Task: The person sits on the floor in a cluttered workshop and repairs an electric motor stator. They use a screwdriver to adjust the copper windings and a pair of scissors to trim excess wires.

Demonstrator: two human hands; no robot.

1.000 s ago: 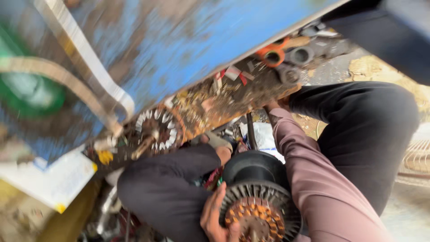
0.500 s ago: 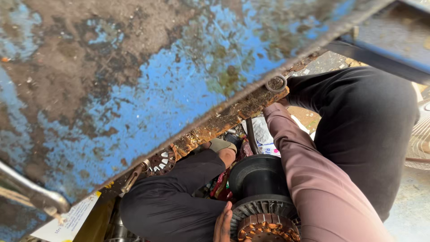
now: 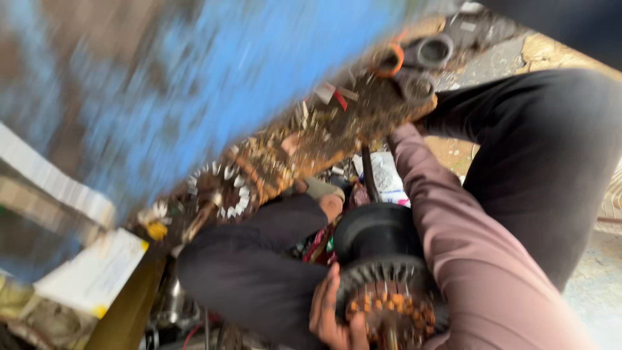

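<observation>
Stator core [image 3: 389, 285], black with a ring of copper windings, sits at the lower centre of the frame, wedged between your knees. Resting it there likely keeps the heavy round body from rolling and leaves the winding end turned up toward you.

Your left hand [image 3: 330, 314] wraps the lower left rim of the core, fingers curled closed against the slotted laminations, which looks like a steadying grip rather than a lift. Your right hand is hidden: the mauve sleeve [image 3: 466, 259] runs down the right side of the core and out of the bottom of the frame, so I cannot tell whether that hand is open or closed, or what it has.

Above your legs, a rust-crusted ledge [image 3: 304, 149] of the blue desk [image 3: 194, 84] crosses the frame diagonally. It carries a second, smaller stator ring [image 3: 223, 188] at the left centre, and an orange ring [image 3: 389, 59] and grey metal sleeves [image 3: 434, 52] at the upper right, all apart from the core you hold. A white paper sheet [image 3: 91, 272] hangs at the lower left. Much of the frame is motion-blurred, so finer detail on the desk is unclear.
</observation>
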